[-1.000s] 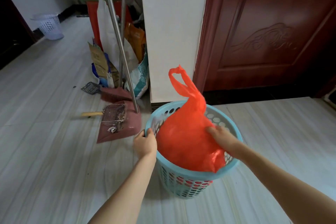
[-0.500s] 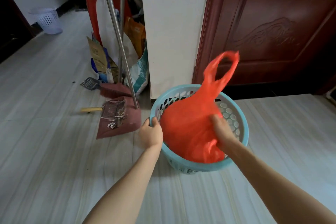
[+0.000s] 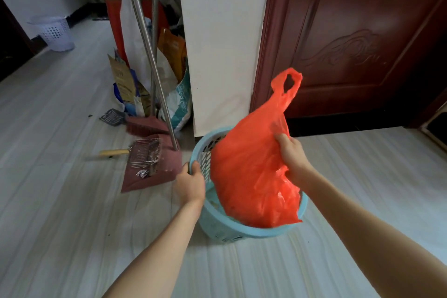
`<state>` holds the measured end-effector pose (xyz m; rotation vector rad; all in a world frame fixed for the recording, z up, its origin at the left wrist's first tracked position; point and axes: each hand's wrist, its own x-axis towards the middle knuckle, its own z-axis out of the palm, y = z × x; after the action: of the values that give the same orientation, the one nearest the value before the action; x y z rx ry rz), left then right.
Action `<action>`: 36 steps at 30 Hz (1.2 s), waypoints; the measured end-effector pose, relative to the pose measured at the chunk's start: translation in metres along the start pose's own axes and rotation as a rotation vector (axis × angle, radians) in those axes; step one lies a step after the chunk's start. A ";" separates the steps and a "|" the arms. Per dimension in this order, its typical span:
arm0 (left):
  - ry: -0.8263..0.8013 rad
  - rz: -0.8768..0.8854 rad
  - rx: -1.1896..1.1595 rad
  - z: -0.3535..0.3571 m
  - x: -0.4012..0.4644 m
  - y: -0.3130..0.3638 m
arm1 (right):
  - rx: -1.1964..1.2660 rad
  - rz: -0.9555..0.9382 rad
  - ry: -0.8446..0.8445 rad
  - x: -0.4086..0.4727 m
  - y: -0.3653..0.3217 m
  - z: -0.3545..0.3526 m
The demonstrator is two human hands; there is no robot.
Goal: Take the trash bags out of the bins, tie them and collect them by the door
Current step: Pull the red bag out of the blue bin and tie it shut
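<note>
A full red-orange trash bag (image 3: 249,174) is partly lifted out of a light blue perforated bin (image 3: 222,226) on the pale floor. One loop handle stands up at the bag's top. My right hand (image 3: 291,152) grips the bag's upper right side. My left hand (image 3: 191,182) holds the bin's left rim, fingers curled over the edge. The bin's lower inside shows beneath the bag. A dark red wooden door (image 3: 358,38) stands just behind the bin.
Left of the bin lie a maroon dustpan (image 3: 167,172) with a metal scoop (image 3: 145,155) on it and a broom (image 3: 145,126) with steel handles. Bags and cartons lean against the white pillar (image 3: 222,43). A white bin (image 3: 55,32) stands far left.
The bag has risen further out of the bin and swung right with my right hand. The bin has tilted toward me. My left hand has stayed on the rim.
</note>
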<state>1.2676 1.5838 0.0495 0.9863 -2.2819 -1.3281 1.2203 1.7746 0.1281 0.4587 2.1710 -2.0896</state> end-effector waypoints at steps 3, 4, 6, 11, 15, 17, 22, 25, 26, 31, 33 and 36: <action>-0.029 -0.187 -0.068 0.005 0.010 0.011 | 0.062 -0.065 0.111 -0.003 -0.013 0.005; -0.041 -0.239 -0.100 0.006 0.013 0.014 | 0.133 -0.061 0.160 -0.003 -0.018 0.002; -0.058 -0.336 -0.164 0.009 0.019 0.018 | 0.295 -0.046 0.208 -0.002 -0.029 -0.004; -0.123 -0.600 -0.517 0.024 0.032 0.020 | 0.383 -0.098 0.230 -0.003 -0.050 -0.006; -0.431 -0.639 -0.558 0.013 0.019 0.027 | 0.302 -0.094 0.264 -0.003 -0.058 -0.009; -0.506 -0.570 -0.448 0.003 0.011 0.035 | 0.290 -0.096 0.257 -0.008 -0.063 -0.016; -0.352 -0.272 -0.248 -0.027 0.015 0.059 | 0.326 -0.123 0.189 -0.030 -0.083 -0.035; -0.383 -0.058 -0.157 -0.051 0.011 0.094 | 0.239 -0.162 0.156 -0.047 -0.099 -0.048; -0.411 0.031 -0.161 -0.060 0.004 0.111 | 0.212 -0.179 0.136 -0.053 -0.104 -0.053; -0.668 0.285 -0.292 -0.091 -0.046 0.180 | -0.018 -0.289 0.069 -0.086 -0.122 -0.090; -0.823 0.290 -0.405 -0.093 -0.070 0.200 | -0.112 -0.325 0.061 -0.100 -0.123 -0.106; -0.953 0.366 -0.452 -0.085 -0.107 0.225 | -0.297 -0.351 0.028 -0.118 -0.120 -0.131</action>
<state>1.3016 1.6794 0.2925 -0.2979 -2.3382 -2.2834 1.3171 1.8847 0.2829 0.0827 2.6830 -1.8577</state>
